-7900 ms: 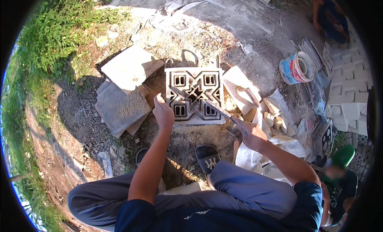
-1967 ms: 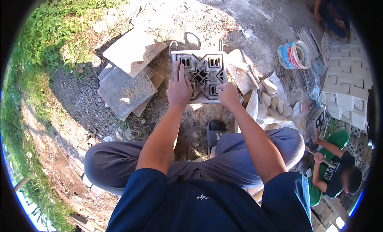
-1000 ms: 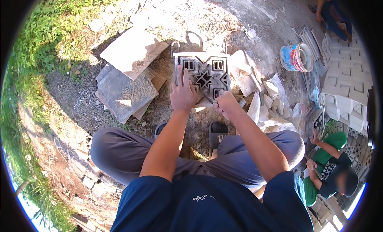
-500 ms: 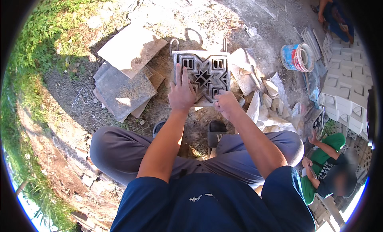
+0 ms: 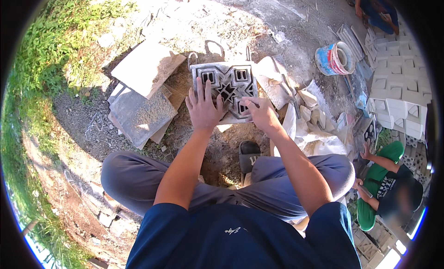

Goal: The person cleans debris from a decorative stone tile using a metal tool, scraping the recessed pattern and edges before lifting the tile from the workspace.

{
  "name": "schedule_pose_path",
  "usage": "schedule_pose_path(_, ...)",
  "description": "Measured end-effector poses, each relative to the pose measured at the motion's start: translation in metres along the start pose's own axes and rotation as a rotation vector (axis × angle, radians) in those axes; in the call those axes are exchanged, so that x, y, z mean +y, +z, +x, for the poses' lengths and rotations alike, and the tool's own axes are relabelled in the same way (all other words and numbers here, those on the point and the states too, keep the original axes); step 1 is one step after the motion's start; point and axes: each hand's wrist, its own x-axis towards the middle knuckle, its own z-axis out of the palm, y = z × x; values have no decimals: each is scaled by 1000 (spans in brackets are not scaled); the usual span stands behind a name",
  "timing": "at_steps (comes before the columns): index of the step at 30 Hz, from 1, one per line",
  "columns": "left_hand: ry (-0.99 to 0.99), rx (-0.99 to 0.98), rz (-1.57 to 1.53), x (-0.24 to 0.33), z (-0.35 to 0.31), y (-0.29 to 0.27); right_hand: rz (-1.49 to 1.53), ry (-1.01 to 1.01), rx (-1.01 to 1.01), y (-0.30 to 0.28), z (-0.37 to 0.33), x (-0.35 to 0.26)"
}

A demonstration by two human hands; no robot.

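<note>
A square grey openwork ventilation block (image 5: 225,70) lies on the ground before me. Star-like and square openings are cut through its face, and two metal loops stand up at its far edge. My left hand (image 5: 203,109) is spread open over the block's left side, fingers pointing away from me. At the near right corner, my right hand (image 5: 262,114) is closed with its fingertips down at the block. A small dark thing seems to show at those fingertips, too small to name.
Flat boards (image 5: 143,111) lie stacked at the left. Torn white sacking (image 5: 314,139) is on the right, with a blue, red and white bucket (image 5: 326,60) beyond. Pale blocks (image 5: 400,79) are stacked far right. A person in green trousers (image 5: 393,152) sits near them; another person (image 5: 379,12) is at the top right.
My left hand has spread its fingers and shifted slightly toward the block's left edge. The right hand stays at the near right corner. The whole view has shifted a little.
</note>
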Motion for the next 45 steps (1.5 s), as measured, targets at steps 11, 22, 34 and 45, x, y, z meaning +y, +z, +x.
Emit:
schedule_pose_path(11,155,-216,116,20,2,-10,-576,-193,748,-141,95,98)
schedule_pose_path(22,119,-220,105,24,5,-12,-614,36,435,-216,152,208)
schedule_pose_path(34,117,-218,78,28,4,-9,-758,137,760,-193,132,112)
schedule_pose_path(45,102,-234,48,15,-1,-11,142,-292,171,-76,-2,-51)
